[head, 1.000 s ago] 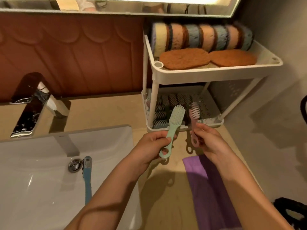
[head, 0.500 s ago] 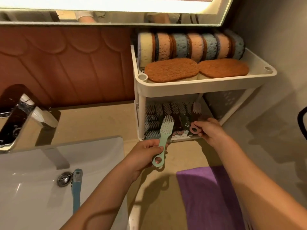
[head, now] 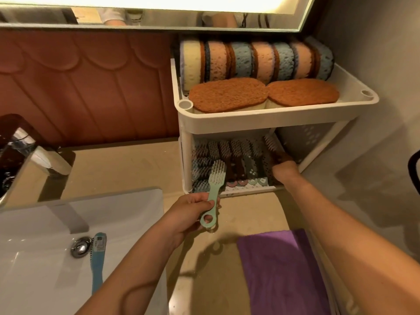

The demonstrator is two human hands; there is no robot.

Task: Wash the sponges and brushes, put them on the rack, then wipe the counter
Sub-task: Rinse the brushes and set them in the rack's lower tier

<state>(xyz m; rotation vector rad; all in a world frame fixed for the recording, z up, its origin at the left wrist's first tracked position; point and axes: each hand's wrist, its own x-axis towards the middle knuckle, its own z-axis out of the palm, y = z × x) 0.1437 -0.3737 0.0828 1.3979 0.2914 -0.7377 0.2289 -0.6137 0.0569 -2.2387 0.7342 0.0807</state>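
Green brush [head: 217, 176], upright before the lower tier of rack [head: 272, 120], handle gripped in curled fingers of left hand [head: 188, 217]; right hand [head: 285, 172] inside that tier among stored brushes [head: 227, 151], fingers' state indiscernible; blue brush [head: 97, 258] lying in sink [head: 34, 258].

- mint green brush [head: 216, 178]
- pink brush [head: 271, 144], lower shelf
- blue brush [head: 98, 258] in white sink [head: 34, 269]
- sponges [head: 256, 59]: yellow, peach, blue, brown backs
- orange-brown pads [head: 227, 95]
- white rack [head: 272, 120]
- purple cloth [head: 279, 269]
- beige table [head: 127, 169]
- red-brown scalloped wall [head: 91, 87]
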